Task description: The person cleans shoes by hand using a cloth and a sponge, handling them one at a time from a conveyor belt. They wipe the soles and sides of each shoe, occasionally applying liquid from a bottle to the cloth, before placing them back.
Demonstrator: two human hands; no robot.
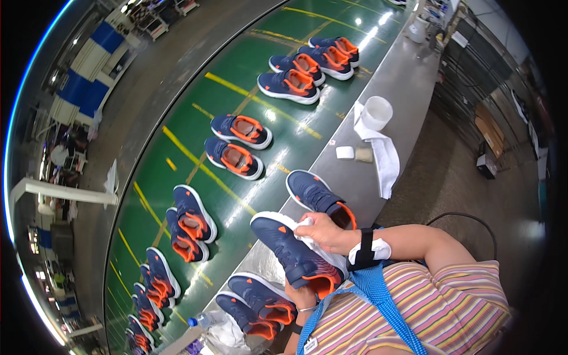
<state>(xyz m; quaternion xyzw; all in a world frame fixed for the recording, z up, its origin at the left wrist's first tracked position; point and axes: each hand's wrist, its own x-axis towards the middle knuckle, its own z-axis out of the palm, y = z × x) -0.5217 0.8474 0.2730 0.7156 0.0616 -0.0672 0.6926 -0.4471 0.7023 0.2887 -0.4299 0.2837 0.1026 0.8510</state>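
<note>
A navy sneaker (277,244) with an orange lining and white sole is held up over the bench, toe pointing away. My left hand (300,294) grips it at the heel end; the shoe hides most of those fingers. Against the sole edge near the toe, my right hand (324,232) presses a small white cloth (304,227), fingers pinched round it. Just beyond lies a matching sneaker (313,190) on the metal bench, partly covered by my right hand. Two more sneakers, one of them a navy shoe (257,291), rest beside my left hand.
A green conveyor belt (236,195) with yellow lines carries several pairs of sneakers. On the metal bench (408,89) are a white cup (377,112), a long white cloth strip (387,163), a white block (344,153) and a beige block (364,155). A clear bottle (204,320) stands at lower left.
</note>
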